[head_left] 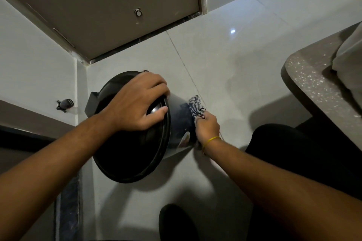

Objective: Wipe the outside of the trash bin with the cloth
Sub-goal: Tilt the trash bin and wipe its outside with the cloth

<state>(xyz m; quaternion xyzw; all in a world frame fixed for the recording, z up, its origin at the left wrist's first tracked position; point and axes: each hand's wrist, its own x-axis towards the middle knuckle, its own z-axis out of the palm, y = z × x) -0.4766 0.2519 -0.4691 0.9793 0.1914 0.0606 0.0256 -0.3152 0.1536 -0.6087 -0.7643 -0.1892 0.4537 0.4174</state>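
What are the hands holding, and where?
The left hand grips the trash bin by its rim; the right hand clutches a bunched checked cloth against its side.

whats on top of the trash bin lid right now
The left hand rests on the black lid of the trash bin, fingers curled over its rim. Whatever is under the palm or inside the bin is covered.

No text, brand or number can be read anywhere; the bin (178, 121) carries a pale sticker (184, 140) (its print too blurred to make out).
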